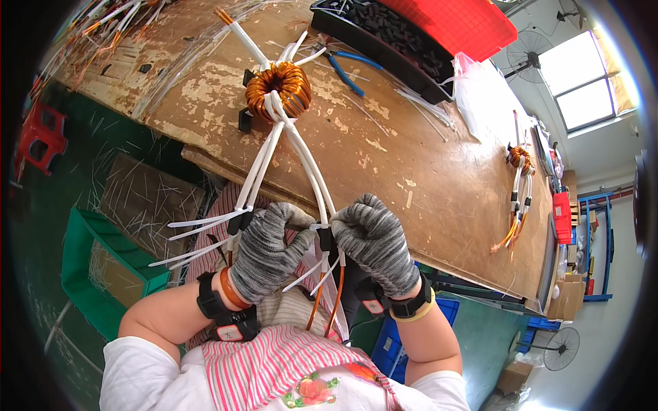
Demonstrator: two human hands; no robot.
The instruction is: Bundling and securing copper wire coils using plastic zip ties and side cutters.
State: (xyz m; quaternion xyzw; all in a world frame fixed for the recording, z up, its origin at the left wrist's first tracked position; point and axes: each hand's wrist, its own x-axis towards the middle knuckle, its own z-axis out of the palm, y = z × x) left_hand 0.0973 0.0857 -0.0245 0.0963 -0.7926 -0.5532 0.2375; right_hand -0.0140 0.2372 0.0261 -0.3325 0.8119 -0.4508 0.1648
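Note:
A copper-wound ring coil rests on the workbench, with white-sleeved wire leads running from it toward me past the bench edge. My left hand and my right hand, both in grey knit gloves, are closed in pinches on either side of the right-hand leads. Between them a white cable tie crosses the leads, just above a black block. Loose white tie tails and bare copper ends hang below. Beside my left hand, the other leads carry a black block and several cable ties.
A black bin of small black pieces, a red tray and blue-handled pliers are at the back. Another coil lies far right. A wire pile is far left. A green crate stands on the floor.

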